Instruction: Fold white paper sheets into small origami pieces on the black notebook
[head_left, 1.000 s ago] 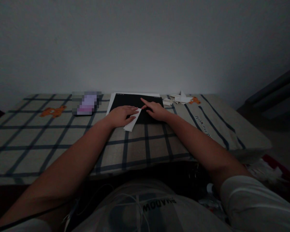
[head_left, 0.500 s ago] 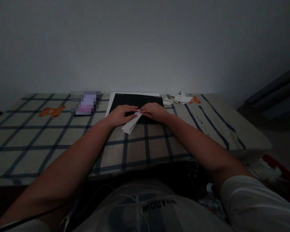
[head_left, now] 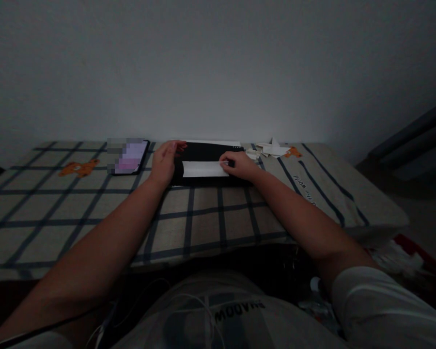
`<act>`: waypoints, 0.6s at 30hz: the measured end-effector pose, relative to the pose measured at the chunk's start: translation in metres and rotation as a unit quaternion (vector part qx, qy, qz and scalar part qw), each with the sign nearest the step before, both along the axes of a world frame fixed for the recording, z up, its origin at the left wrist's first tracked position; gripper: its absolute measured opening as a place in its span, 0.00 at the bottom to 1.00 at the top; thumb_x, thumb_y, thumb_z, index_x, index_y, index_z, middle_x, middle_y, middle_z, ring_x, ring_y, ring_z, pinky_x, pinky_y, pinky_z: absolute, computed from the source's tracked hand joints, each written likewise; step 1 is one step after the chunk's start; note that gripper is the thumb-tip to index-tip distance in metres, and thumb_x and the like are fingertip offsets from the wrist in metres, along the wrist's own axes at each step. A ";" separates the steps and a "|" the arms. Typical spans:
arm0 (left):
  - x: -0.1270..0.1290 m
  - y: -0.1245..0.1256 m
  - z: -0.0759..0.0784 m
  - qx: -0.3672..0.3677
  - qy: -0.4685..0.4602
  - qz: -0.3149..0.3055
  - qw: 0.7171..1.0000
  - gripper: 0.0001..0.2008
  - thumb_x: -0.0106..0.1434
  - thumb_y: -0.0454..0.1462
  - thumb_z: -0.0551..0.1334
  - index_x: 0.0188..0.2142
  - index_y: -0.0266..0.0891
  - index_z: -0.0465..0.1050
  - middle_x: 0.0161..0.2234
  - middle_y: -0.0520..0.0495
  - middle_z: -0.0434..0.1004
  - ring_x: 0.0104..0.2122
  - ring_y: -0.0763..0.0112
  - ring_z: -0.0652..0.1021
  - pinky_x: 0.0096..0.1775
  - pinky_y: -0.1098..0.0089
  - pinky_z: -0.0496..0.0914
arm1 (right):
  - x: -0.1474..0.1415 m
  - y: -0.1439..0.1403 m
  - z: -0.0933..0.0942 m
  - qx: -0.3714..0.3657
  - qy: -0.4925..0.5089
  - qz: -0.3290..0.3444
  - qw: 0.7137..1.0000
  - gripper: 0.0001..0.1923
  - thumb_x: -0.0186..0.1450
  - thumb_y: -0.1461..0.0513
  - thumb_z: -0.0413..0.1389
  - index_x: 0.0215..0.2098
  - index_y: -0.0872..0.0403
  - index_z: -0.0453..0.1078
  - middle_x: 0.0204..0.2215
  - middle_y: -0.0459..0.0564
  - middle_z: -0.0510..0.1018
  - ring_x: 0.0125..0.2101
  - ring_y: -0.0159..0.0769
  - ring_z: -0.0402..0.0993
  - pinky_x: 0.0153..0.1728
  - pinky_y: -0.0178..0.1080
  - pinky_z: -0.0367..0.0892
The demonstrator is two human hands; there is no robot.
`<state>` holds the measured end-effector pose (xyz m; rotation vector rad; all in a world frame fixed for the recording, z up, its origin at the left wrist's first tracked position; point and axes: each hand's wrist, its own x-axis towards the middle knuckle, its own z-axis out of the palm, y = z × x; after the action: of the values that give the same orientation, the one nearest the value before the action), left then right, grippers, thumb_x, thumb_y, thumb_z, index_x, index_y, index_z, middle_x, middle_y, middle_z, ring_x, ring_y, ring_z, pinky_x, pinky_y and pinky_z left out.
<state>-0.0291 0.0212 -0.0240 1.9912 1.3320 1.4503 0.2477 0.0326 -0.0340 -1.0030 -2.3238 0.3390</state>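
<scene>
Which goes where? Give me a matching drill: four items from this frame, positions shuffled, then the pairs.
Column 1
1. white paper strip
2. phone
3. pile of folded paper pieces
4. orange bear print

Column 2
A. on the checked cloth, far left, apart from both hands
B. lying level across the black board, between the left hand and right hand
C. just left of the left hand, screen lit
D. at the back edge, right of the black board

Pairs: 1-B, 2-C, 3-D, 4-A
</scene>
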 end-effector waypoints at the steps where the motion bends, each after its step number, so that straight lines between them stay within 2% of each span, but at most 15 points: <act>1: 0.000 -0.002 0.001 0.044 0.039 0.014 0.998 0.30 0.74 0.57 0.45 0.47 0.38 0.76 0.47 0.45 0.81 0.47 0.64 0.77 0.51 0.58 0.73 | 0.000 0.000 0.000 -0.005 -0.001 -0.011 1.000 0.11 0.66 0.61 0.53 0.41 0.56 0.76 0.34 0.51 0.80 0.32 0.37 0.71 0.36 0.38 0.63; 3: 0.001 -0.006 0.003 0.121 0.139 0.012 0.983 0.25 0.72 0.55 0.51 0.44 0.42 0.77 0.46 0.46 0.81 0.49 0.62 0.76 0.54 0.57 0.71 | -0.001 0.000 0.001 -0.010 -0.007 -0.038 0.999 0.11 0.65 0.62 0.54 0.41 0.56 0.77 0.32 0.50 0.80 0.30 0.36 0.70 0.34 0.37 0.61; 5: 0.004 -0.008 0.003 0.148 0.241 -0.062 0.957 0.19 0.70 0.52 0.56 0.41 0.43 0.80 0.44 0.45 0.81 0.47 0.60 0.77 0.53 0.57 0.71 | -0.002 -0.001 0.002 -0.016 -0.014 -0.063 0.998 0.10 0.65 0.63 0.55 0.41 0.57 0.77 0.31 0.50 0.79 0.29 0.35 0.69 0.33 0.37 0.60; 7: 0.009 -0.008 0.001 0.157 0.302 -0.130 0.931 0.18 0.70 0.48 0.57 0.40 0.42 0.81 0.42 0.44 0.82 0.44 0.61 0.79 0.49 0.59 0.73 | -0.003 -0.002 0.003 -0.026 -0.023 -0.079 0.996 0.10 0.65 0.62 0.56 0.41 0.57 0.77 0.30 0.50 0.79 0.29 0.35 0.69 0.33 0.36 0.59; 10: 0.016 -0.007 -0.005 0.137 0.370 -0.180 0.901 0.16 0.71 0.45 0.58 0.46 0.41 0.82 0.45 0.42 0.83 0.46 0.60 0.79 0.48 0.61 0.73 | -0.004 -0.002 0.003 -0.035 -0.035 -0.095 0.994 0.09 0.65 0.60 0.58 0.39 0.57 0.77 0.30 0.49 0.79 0.29 0.35 0.69 0.31 0.36 0.57; 13: 0.017 -0.005 -0.010 0.112 0.406 -0.194 0.886 0.16 0.71 0.44 0.58 0.45 0.41 0.83 0.46 0.43 0.83 0.48 0.59 0.79 0.50 0.61 0.73 | -0.005 0.000 0.001 -0.034 -0.041 -0.112 0.992 0.09 0.66 0.60 0.58 0.37 0.57 0.77 0.30 0.49 0.79 0.29 0.35 0.69 0.31 0.36 0.56; 18: 0.016 -0.004 -0.010 0.099 0.413 -0.176 0.888 0.17 0.72 0.43 0.56 0.45 0.41 0.83 0.48 0.43 0.83 0.50 0.58 0.80 0.52 0.59 0.73 | -0.004 0.004 -0.003 -0.035 -0.053 -0.130 0.989 0.06 0.65 0.62 0.60 0.37 0.56 0.77 0.31 0.49 0.79 0.31 0.36 0.69 0.32 0.36 0.56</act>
<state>-0.0132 0.0175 -0.0344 2.9716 0.9962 0.5734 0.2434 0.0363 -0.0372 -1.3723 -2.2498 0.2687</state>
